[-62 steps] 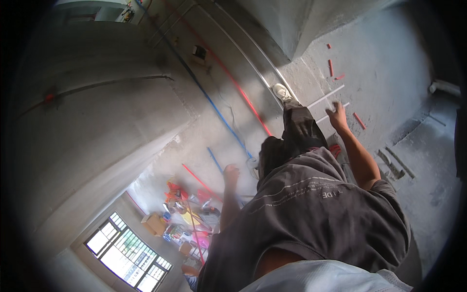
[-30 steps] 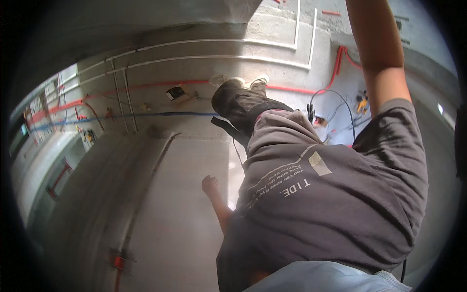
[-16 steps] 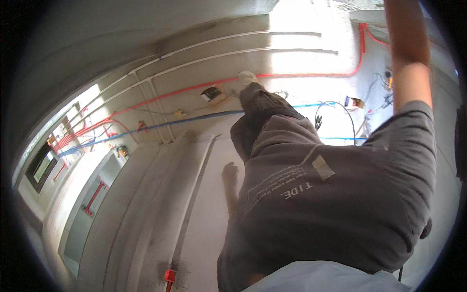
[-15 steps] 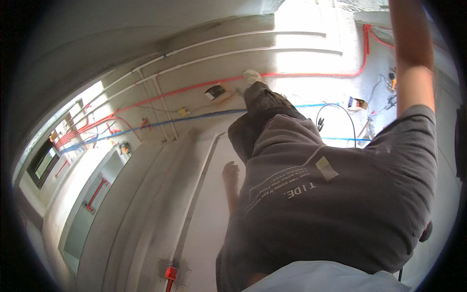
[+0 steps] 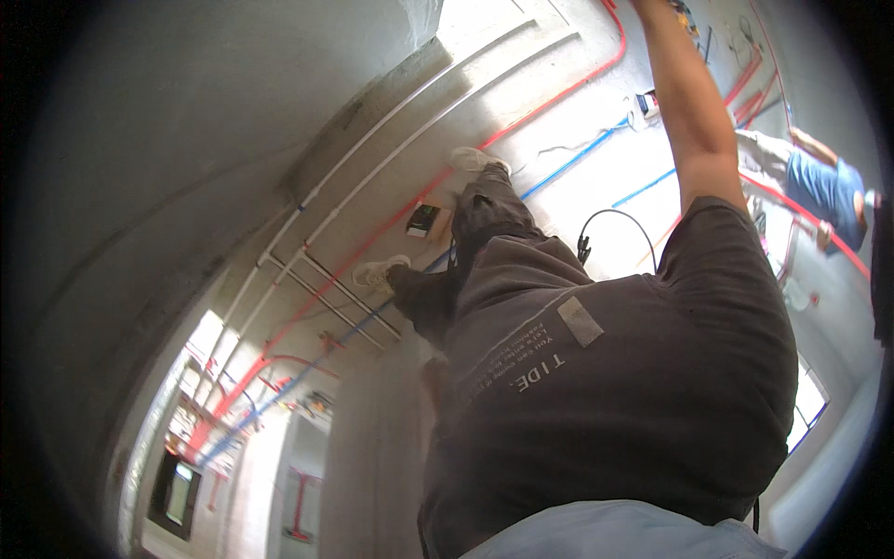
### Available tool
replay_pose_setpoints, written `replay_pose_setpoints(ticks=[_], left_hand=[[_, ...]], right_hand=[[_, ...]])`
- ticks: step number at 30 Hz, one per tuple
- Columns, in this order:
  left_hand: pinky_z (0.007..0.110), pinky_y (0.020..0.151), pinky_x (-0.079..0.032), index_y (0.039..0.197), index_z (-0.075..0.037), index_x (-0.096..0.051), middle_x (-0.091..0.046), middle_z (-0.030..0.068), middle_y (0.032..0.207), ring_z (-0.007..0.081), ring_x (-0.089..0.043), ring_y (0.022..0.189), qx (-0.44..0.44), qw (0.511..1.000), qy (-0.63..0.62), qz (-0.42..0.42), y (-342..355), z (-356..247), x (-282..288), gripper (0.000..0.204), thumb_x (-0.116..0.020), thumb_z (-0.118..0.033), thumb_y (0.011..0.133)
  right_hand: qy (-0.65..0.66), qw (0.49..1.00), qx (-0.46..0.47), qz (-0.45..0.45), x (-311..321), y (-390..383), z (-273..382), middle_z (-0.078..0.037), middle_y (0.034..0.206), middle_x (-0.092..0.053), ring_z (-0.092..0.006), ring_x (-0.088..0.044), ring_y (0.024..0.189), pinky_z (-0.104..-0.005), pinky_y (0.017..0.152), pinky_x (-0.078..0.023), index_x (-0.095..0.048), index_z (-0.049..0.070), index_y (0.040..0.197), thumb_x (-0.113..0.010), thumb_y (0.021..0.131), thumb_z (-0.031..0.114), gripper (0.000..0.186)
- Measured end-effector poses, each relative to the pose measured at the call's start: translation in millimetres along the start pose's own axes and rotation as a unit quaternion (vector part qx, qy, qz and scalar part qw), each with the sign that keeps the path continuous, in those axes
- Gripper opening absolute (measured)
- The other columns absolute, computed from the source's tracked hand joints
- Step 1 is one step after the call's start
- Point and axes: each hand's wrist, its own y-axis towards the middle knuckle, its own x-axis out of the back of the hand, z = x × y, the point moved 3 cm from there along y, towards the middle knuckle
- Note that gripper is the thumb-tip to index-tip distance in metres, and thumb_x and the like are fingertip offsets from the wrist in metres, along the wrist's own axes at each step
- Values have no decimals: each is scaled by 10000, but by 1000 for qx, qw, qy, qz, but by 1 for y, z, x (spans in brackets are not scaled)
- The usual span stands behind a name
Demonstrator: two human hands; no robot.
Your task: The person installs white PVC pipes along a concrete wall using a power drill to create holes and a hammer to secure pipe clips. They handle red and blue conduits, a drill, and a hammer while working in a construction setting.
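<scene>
My right arm (image 5: pixel 694 112) is raised and reaches to the top edge, where the hand is cut off. What that hand holds or touches does not show. Beside my dark T-shirt hangs my left hand (image 5: pixel 434 380), smeared and partly hidden, so its fingers cannot be made out. No object is visible at it. Below, a small open cardboard box (image 5: pixel 425 221) lies on the floor between my two light shoes. A black cable (image 5: pixel 585 244) loops at my right side.
Red conduit (image 5: pixel 549 104), blue pipes (image 5: pixel 573 166) and white pipes (image 5: pixel 358 182) run along the floor. Another box (image 5: pixel 646 105) lies near my right arm. A person in a blue shirt (image 5: pixel 827 194) is at the right. A grey wall (image 5: pixel 158 140) fills the upper left.
The view has turned and tilted, and a person in blue now shows at right. My right arm leans further left, its hand still out of frame. My left hand is more hidden; both shoes now show.
</scene>
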Motion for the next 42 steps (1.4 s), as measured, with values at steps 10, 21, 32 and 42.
replay_pose_setpoints(ticks=[10, 21, 32, 42], left_hand=[[389, 720, -594, 1295, 7, -614, -727, 177, 1027, 288, -727, 873, -237, 953, 190, 12, 264, 117, 328, 354, -660, -123, 969], [319, 528, -469, 1069, -17, -656, -664, 112, 829, 217, -620, 653, -146, 984, -83, -65, 334, 34, 604, 155, -630, -110, 947], [359, 697, -587, 1360, 50, -605, -718, 169, 1059, 266, -721, 837, -76, 995, 14, 70, 257, 18, 486, 430, -605, -216, 1022], [377, 698, -523, 1035, 1, -715, -688, 141, 859, 213, -663, 770, -31, 966, -130, -221, 131, 48, 540, 280, -645, -270, 1028]], right_hand=[[-285, 546, -389, 685, 225, -661, 252, -242, 1414, -632, -391, -557, 1357, -641, 1196, -243, -708, 16, 1303, -617, 943, 545, 646], [-81, 572, -654, 488, 267, -701, 609, -281, 1092, -746, -426, -683, 1089, -470, 990, -534, -758, -41, 1094, -772, 830, 338, 463], [62, 627, -645, 434, 119, -633, 598, -239, 1110, -758, -387, -726, 1040, -458, 936, -561, -714, -56, 1154, -719, 937, 332, 444], [188, 508, -650, 533, 6, -564, 564, -41, 1012, -664, -196, -685, 849, -351, 686, -511, -674, 76, 1229, -691, 965, 302, 348]])
